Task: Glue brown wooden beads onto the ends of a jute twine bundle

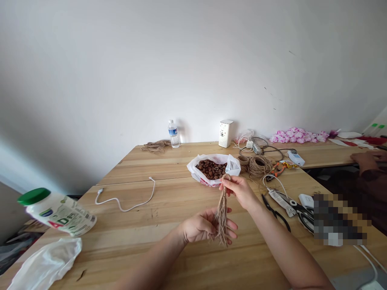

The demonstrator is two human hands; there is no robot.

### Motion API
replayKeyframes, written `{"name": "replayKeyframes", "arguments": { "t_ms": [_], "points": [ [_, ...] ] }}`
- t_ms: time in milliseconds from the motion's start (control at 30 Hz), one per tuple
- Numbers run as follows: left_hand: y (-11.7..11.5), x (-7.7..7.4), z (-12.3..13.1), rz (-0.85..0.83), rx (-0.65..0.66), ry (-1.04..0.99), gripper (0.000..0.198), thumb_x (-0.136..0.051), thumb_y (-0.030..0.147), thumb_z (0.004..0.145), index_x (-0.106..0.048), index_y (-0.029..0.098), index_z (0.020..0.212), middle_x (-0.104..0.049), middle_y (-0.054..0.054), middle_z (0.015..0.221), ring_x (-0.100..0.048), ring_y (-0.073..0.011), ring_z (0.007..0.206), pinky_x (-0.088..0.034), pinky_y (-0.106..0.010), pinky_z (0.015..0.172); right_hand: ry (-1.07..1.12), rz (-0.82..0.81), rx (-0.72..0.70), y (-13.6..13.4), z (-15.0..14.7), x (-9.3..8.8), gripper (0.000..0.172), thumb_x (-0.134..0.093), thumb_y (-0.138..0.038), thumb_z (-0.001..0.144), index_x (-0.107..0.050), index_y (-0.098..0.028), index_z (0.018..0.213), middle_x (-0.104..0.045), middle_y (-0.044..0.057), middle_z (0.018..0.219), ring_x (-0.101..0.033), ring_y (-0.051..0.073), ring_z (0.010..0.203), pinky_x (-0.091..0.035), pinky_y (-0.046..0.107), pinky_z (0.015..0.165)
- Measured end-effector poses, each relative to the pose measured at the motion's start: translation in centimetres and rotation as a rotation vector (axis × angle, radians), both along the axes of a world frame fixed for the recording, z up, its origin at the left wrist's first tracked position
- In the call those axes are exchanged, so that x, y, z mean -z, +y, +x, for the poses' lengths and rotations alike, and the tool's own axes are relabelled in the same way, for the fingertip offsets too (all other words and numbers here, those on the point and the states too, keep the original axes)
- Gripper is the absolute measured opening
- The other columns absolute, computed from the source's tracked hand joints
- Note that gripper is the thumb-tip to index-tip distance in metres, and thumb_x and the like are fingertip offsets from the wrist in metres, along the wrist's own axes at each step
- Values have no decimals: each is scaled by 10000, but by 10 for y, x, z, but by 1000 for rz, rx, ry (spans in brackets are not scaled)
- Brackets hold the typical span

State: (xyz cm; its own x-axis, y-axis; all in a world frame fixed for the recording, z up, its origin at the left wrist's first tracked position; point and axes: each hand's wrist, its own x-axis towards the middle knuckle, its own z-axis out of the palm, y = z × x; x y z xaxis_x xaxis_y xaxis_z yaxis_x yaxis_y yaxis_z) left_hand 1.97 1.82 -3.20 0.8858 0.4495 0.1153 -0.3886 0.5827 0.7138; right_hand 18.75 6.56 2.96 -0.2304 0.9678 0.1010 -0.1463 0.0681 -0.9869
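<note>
A tassel of brown jute twine (223,207) hangs in front of me, with a wrapped loop at its top and loose frayed strands below. My right hand (241,190) pinches it between thumb and fingers just under the loop. Beneath, my left hand (203,225) is open, palm up, its fingers spread behind the strands, which lie across the palm and fingers. Just beyond the tassel stands a white plastic bag (198,174), its mouth wide, full of small round brown nuts or seeds (211,168).
On the wooden table (136,237) are twine coils (260,166), black-handled scissors (305,217), pliers (275,215), a white cable (121,207), a water bottle (173,135), a white box (225,134) and a green-capped jar (63,213). A co-worker's hand (364,159) shows at right.
</note>
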Motion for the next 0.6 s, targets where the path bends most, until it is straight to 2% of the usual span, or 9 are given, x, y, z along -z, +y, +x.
{"name": "replayKeyframes", "arguments": {
  "t_ms": [167,267,333,400,467,533,600],
  "points": [
    [2,-3,-8,-7,117,13,750,-548,-32,572,-430,228,1266,-559,-149,1211,-548,-317,1087,-341,-533,909,22,-10,25,4,4,-1,271,-698,-387,685,-676,-136,786,-632,31,665,-485,98,548,-374,207,479],
    [5,-7,-14,51,140,66,646,-631,108,642,-457,179,1260,-549,-180,1222,-509,-336,1128,-316,-521,936,18,-21,22,4,4,0,287,-700,-400,676,-667,-130,767,-624,28,659,-473,90,525,-369,203,463],
    [7,-9,-15,111,12,109,541,-654,289,701,-521,124,1198,-559,-195,1205,-474,-328,1163,-298,-478,969,-1,-27,-3,3,1,3,285,-695,-404,680,-652,-127,727,-623,28,660,-463,82,506,-366,201,456],
    [9,-11,-13,141,-210,165,497,-652,386,719,-567,123,1133,-599,-175,1149,-506,-300,1127,-326,-436,963,-39,-20,-43,1,-5,7,291,-683,-413,692,-634,-125,691,-619,26,655,-462,79,493,-364,201,452],
    [10,-10,-8,146,-397,249,408,-699,350,687,-611,133,1022,-665,-139,986,-613,-266,939,-415,-412,865,-88,1,-70,-1,-11,11,306,-672,-426,703,-620,-125,671,-611,21,643,-467,81,487,-358,203,448],
    [10,-8,-3,126,-500,328,319,-739,309,646,-630,118,877,-684,-102,792,-649,-221,703,-476,-374,717,-124,20,-84,-4,-16,15,325,-649,-451,722,-615,-130,684,-599,12,634,-472,84,490,-357,206,454],
    [10,-6,1,87,-575,365,300,-754,316,621,-623,110,795,-672,-78,692,-636,-195,593,-487,-344,634,-157,25,-149,-5,-17,17,336,-623,-473,743,-625,-137,744,-594,5,642,-485,93,510,-370,213,478]
  ]
}}
